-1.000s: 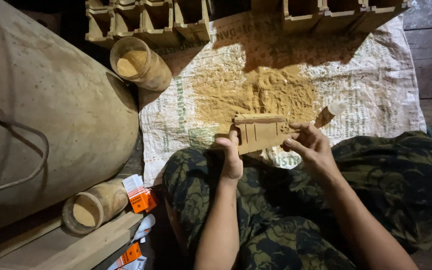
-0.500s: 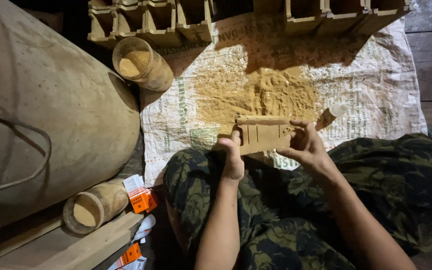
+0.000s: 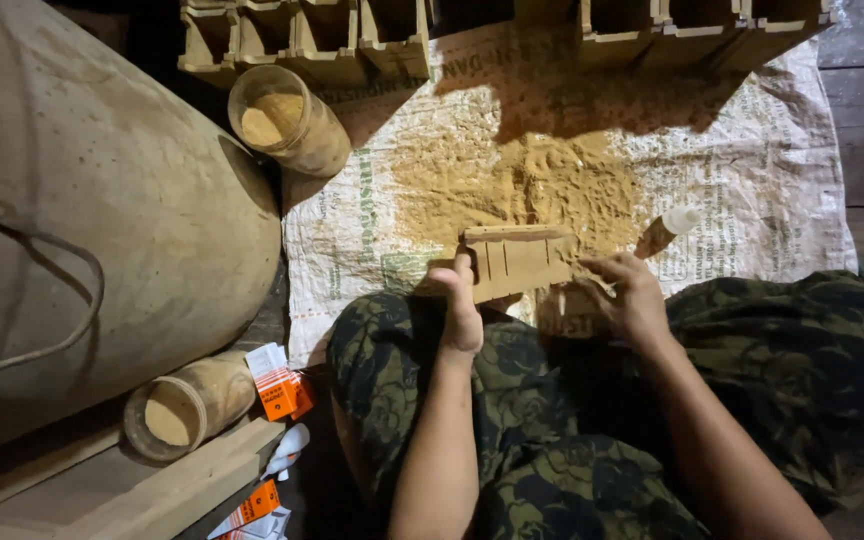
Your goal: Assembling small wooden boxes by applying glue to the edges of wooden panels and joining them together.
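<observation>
While left hand [image 3: 462, 315] grips slotted wooden piece [image 3: 517, 260] over sack's [image 3: 752, 190] near edge, right hand [image 3: 632, 300] pinches its right end beside small bottle [image 3: 667, 230].

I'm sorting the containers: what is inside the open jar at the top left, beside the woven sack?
The jar holds tan powder partway up. What lies beneath the powder's surface cannot be seen.

tan wooden piece [image 3: 517, 262], ochre sawdust [image 3: 517, 185], white sack [image 3: 752, 190] with green print, green camouflage trousers [image 3: 792, 370].
</observation>
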